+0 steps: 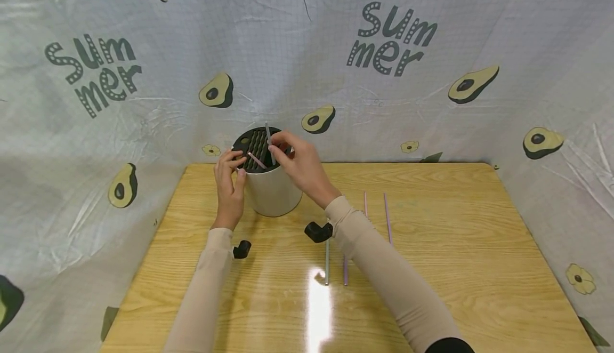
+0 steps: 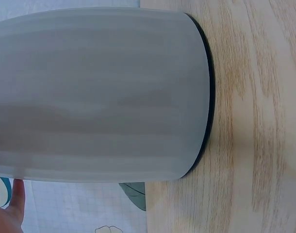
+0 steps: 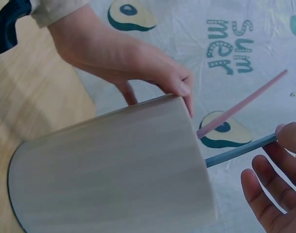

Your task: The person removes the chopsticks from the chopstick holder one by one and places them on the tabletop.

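A white cylindrical holder (image 1: 273, 195) with a black slotted top (image 1: 238, 144) stands upright on the table. My left hand (image 1: 228, 187) grips its rim at the left, fingers over the top edge and thumb on the outer side. With thumb and fingertips my right hand (image 1: 303, 167) pinches a grey-blue straw (image 3: 240, 151), whose lower end is inside the top. Beside it a pink straw (image 3: 245, 103) leans out of the holder. The slots are hidden in both wrist views; the left wrist view is mostly filled by the holder's wall (image 2: 99, 97).
On the wooden table (image 1: 446, 246), right of the holder, lie a pink straw (image 1: 365, 203), a purple straw (image 1: 388, 219), a grey-green straw (image 1: 327, 265) and another purple straw (image 1: 345, 273). My right forearm covers parts of them. A patterned cloth (image 1: 268, 38) hangs behind the table.
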Demonstrator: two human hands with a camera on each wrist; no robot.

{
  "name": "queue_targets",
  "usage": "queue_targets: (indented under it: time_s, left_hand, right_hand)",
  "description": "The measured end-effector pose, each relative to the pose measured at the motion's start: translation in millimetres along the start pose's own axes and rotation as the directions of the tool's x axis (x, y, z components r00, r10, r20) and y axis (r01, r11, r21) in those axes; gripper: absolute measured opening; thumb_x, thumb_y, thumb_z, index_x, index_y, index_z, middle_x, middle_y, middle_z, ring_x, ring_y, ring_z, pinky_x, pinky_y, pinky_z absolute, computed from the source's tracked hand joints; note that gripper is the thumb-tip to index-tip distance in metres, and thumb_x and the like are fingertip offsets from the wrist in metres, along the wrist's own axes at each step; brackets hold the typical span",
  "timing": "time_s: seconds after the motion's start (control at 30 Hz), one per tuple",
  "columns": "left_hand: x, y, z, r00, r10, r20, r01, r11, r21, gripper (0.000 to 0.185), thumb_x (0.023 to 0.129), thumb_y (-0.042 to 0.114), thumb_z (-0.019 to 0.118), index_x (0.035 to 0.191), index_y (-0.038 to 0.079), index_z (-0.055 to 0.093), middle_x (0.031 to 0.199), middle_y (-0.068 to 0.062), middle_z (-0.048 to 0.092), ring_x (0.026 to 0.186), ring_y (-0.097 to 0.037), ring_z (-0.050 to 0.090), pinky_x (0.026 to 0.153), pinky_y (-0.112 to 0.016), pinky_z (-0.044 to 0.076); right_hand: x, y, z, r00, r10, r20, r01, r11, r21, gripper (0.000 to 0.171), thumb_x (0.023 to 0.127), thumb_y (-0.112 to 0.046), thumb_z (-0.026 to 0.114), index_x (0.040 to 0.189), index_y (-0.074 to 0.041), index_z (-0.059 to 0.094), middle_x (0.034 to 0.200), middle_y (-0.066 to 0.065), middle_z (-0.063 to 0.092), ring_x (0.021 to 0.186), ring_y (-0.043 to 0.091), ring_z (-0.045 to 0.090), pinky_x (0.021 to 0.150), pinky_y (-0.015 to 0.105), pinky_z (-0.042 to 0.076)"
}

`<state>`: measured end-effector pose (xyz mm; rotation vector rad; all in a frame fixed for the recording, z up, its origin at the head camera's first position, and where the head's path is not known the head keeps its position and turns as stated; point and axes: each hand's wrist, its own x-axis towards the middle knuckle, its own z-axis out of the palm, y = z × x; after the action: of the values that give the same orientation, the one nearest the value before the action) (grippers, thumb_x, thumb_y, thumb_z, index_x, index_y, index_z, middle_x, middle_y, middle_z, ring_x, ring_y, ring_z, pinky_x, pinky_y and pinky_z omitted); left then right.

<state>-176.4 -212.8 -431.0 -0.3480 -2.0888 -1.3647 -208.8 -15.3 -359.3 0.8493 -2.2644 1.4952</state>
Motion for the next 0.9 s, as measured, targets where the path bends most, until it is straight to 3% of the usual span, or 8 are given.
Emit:
queue_targets:
  time_s: [0.3,0.67,0.9]
  left_hand:
    - [-1.8,-2.8,1.5,1.000,-0.007,-0.009,0.007,1.000,0.017,0.031,0.105,0.007,0.046,0.129,-0.008,0.057,0.148,-0.024,0.049,0.151,-0.034,0.029,0.115,-0.042,0.032]
    - [-0.4,3.8,1.6,1.000,-0.021,0.003,0.021,1.000,0.006,0.030,0.104,0.004,0.047,0.129,-0.010,0.057,0.148,-0.025,0.049,0.151,-0.035,0.030,0.117,-0.050,0.031]
    - [-1.2,4.9,3.0,1.000,-0.016,-0.010,0.016,1.000,0.020,0.031,0.105,0.005,0.043,0.128,-0.011,0.056,0.147,-0.028,0.048,0.150,-0.040,0.030,0.116,-0.044,0.031]
  right_hand:
    - [1.2,-9.3,-11.0,0.996,0.035,-0.086,-0.030,0.998,0.061,0.022,0.103,-0.016,0.067,0.122,-0.005,0.070,0.115,0.010,0.075,0.107,0.022,0.071,0.084,0.040,0.062]
    - [1.0,-18.8,-28.6,0.988,0.050,-0.146,-0.028,0.988,0.149,0.019,0.103,-0.016,0.067,0.118,-0.005,0.070,0.116,0.011,0.074,0.105,0.023,0.074,0.085,0.036,0.062]
    - [1.7,-23.2,-37.3,0.979,0.032,-0.202,0.010,0.979,0.203,0.017,0.103,-0.014,0.066,0.116,-0.004,0.068,0.113,0.012,0.072,0.102,0.024,0.074,0.083,0.033,0.062]
